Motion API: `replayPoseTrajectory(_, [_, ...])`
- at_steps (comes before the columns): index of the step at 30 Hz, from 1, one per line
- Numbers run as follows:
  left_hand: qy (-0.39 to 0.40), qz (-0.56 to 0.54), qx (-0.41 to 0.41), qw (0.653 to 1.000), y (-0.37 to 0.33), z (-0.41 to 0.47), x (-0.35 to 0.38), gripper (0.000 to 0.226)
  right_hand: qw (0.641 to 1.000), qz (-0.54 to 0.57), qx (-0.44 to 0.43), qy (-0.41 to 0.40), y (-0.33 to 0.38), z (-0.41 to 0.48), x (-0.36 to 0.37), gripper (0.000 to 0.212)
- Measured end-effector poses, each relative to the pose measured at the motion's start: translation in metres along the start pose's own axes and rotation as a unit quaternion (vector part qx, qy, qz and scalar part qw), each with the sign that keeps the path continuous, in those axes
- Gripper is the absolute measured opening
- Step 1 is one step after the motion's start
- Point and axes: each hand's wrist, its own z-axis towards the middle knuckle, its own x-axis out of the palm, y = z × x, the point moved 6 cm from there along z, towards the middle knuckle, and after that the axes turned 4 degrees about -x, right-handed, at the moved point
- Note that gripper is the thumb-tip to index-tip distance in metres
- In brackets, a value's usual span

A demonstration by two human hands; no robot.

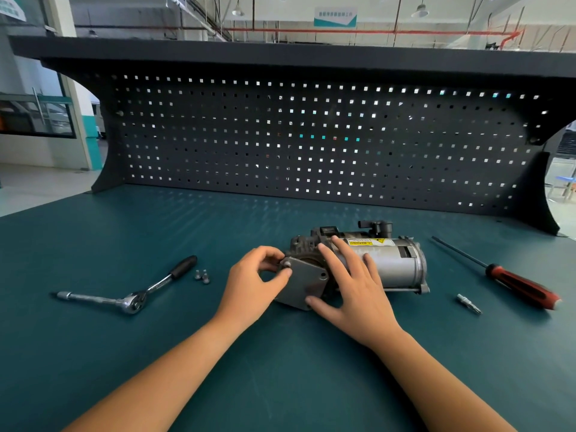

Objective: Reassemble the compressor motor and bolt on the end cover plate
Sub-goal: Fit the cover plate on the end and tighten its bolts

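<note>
Lying on the desk (pixel 280 353), motor (pixel 396 263) runs left-right, plate (pixel 304 285) facing left; left hand (pixel 249 285) pinches bolt (pixel 286 264), right hand (pixel 352 285) spread flat on motor.

Head view, downward over bench (pixel 124 353)

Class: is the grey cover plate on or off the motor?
On: flat grey metal plate sits against the silver motor; left hand pinches its corner bolt.

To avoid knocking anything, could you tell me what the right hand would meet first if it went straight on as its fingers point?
Probably the black plastic connector block atop the silver cylindrical compressor motor, past the right hand; depth unclear.
</note>
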Motion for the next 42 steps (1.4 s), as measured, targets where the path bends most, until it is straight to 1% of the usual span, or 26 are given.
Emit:
replayPoseTrajectory(3, [0.002, 0.003, -0.002, 1.000, 0.001, 0.000, 0.000, 0.019, 1.000, 0.006, 0.007, 0.003, 0.000, 0.000, 0.000, 0.081])
replayPoseTrajectory(6, [0.003, 0.003, -0.001, 1.000, 0.001, -0.001, 0.000, 0.020, 0.999, 0.035, 0.026, 0.001, -0.002, -0.001, 0.001, 0.079])
replayPoseTrajectory(10, [0.015, 0.029, 0.034, 0.999, -0.005, 0.001, -0.007, 0.030, 0.997, 0.060, 0.043, -0.022, -0.004, -0.001, -0.005, 0.077])
replayPoseTrajectory(11, [0.007, 0.041, 0.046, 0.998, -0.007, 0.003, -0.013, 0.029, 0.996, 0.063, 0.047, -0.030, -0.005, -0.001, -0.006, 0.076])
replayPoseTrajectory(13, [-0.037, 0.085, 0.072, 0.993, -0.009, 0.008, -0.034, 0.024, 0.994, 0.077, 0.064, -0.042, -0.007, -0.002, -0.009, 0.071])
replayPoseTrajectory(15, [-0.094, 0.163, 0.068, 0.980, -0.002, 0.015, -0.063, 0.018, 0.991, 0.088, 0.085, -0.057, -0.009, -0.002, -0.012, 0.062])
replayPoseTrajectory(16, [-0.108, 0.213, 0.045, 0.970, 0.005, 0.018, -0.077, 0.017, 0.989, 0.086, 0.092, -0.073, -0.009, -0.002, -0.014, 0.056])
replayPoseTrajectory(17, [-0.104, 0.267, 0.013, 0.958, 0.014, 0.021, -0.088, 0.017, 0.987, 0.086, 0.100, -0.092, -0.011, -0.003, -0.017, 0.049])
replayPoseTrajectory(19, [-0.052, 0.351, -0.059, 0.933, 0.036, 0.023, -0.097, 0.021, 0.979, 0.102, 0.130, -0.116, -0.013, -0.004, -0.020, 0.033])
replayPoseTrajectory(20, [-0.021, 0.376, -0.085, 0.922, 0.044, 0.023, -0.096, 0.023, 0.975, 0.115, 0.151, -0.114, -0.014, -0.005, -0.020, 0.025])
replayPoseTrajectory(22, [0.020, 0.409, -0.110, 0.905, 0.053, 0.024, -0.088, 0.026, 0.965, 0.148, 0.201, -0.084, -0.018, -0.008, -0.015, 0.012])
replayPoseTrajectory(23, [0.029, 0.428, -0.113, 0.896, 0.055, 0.024, -0.084, 0.027, 0.957, 0.169, 0.227, -0.061, -0.020, -0.010, -0.010, 0.013])
replayPoseTrajectory(25, [0.036, 0.469, -0.110, 0.876, 0.057, 0.025, -0.077, 0.030, 0.944, 0.200, 0.263, -0.024, -0.024, -0.012, -0.002, 0.022])
replayPoseTrajectory(27, [0.043, 0.502, -0.110, 0.857, 0.060, 0.025, -0.073, 0.030, 0.937, 0.215, 0.275, -0.017, -0.026, -0.013, 0.000, 0.023])
replayPoseTrajectory(29, [0.060, 0.530, -0.114, 0.838, 0.064, 0.025, -0.069, 0.026, 0.931, 0.228, 0.285, -0.024, -0.028, -0.014, 0.000, 0.022])
replayPoseTrajectory(30, [0.066, 0.535, -0.117, 0.834, 0.066, 0.025, -0.069, 0.023, 0.928, 0.234, 0.288, -0.025, -0.028, -0.015, -0.001, 0.022])
replayPoseTrajectory(35, [0.057, 0.501, -0.121, 0.855, 0.072, 0.026, -0.070, 0.019, 0.935, 0.228, 0.271, -0.019, -0.025, -0.013, -0.002, 0.026])
replayPoseTrajectory(40, [0.039, 0.465, -0.117, 0.877, 0.074, 0.027, -0.074, 0.010, 0.933, 0.234, 0.273, -0.025, -0.026, -0.012, -0.003, 0.022])
replayPoseTrajectory(42, [0.043, 0.453, -0.120, 0.882, 0.074, 0.027, -0.074, 0.013, 0.931, 0.235, 0.277, -0.020, -0.026, -0.013, -0.003, 0.021])
